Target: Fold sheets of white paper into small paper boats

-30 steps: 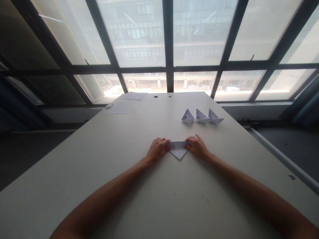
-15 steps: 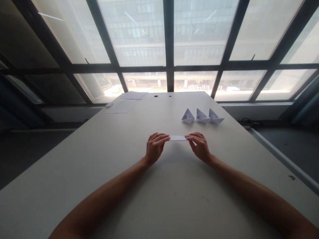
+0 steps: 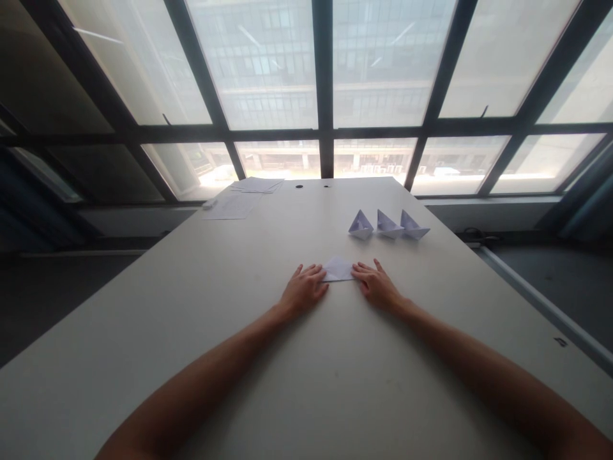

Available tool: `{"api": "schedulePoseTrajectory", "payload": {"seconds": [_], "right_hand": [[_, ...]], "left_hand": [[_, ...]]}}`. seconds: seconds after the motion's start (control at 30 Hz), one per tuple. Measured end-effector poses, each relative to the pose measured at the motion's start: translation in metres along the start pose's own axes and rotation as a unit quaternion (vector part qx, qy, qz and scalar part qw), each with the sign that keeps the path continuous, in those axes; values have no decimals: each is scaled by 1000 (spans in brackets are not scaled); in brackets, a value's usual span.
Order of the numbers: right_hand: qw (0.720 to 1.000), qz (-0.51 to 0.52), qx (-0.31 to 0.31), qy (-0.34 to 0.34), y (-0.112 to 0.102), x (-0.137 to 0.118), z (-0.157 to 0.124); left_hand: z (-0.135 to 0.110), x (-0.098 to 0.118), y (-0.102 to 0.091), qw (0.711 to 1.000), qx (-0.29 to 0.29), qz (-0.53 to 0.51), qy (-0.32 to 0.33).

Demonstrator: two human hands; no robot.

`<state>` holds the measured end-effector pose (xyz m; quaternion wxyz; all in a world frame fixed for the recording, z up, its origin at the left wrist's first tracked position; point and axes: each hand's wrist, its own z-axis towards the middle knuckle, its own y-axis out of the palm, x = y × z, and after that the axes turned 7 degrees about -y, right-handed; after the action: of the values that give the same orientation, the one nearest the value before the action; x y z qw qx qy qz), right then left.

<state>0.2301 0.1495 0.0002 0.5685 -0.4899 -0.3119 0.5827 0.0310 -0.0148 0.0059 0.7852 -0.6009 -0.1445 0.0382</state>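
A small folded white paper (image 3: 338, 269) lies flat on the pale table (image 3: 306, 358), its point turned away from me. My left hand (image 3: 303, 289) rests palm down on the paper's left corner with its fingers stretched out. My right hand (image 3: 377, 285) lies flat on the right corner, fingers also extended. Both hands press the paper against the tabletop. Three finished paper boats (image 3: 388, 225) stand in a row beyond my right hand.
Loose white sheets (image 3: 239, 198) lie at the table's far left corner, near two round cable holes (image 3: 299, 186). A large window with dark frames fills the view behind the table. The table's right edge runs close to the boats.
One second ago the paper lay with its point toward me. I lifted it by both ends, turned it over, and now it lies flat again, point away, under my flattened hands.
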Motion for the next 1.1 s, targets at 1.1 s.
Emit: {"api": "schedulePoseTrajectory", "payload": {"seconds": [1.1], "right_hand": [[994, 16, -84, -71, 5, -18, 2]], "left_hand": [[-4, 11, 3, 989, -99, 14, 108]]}}
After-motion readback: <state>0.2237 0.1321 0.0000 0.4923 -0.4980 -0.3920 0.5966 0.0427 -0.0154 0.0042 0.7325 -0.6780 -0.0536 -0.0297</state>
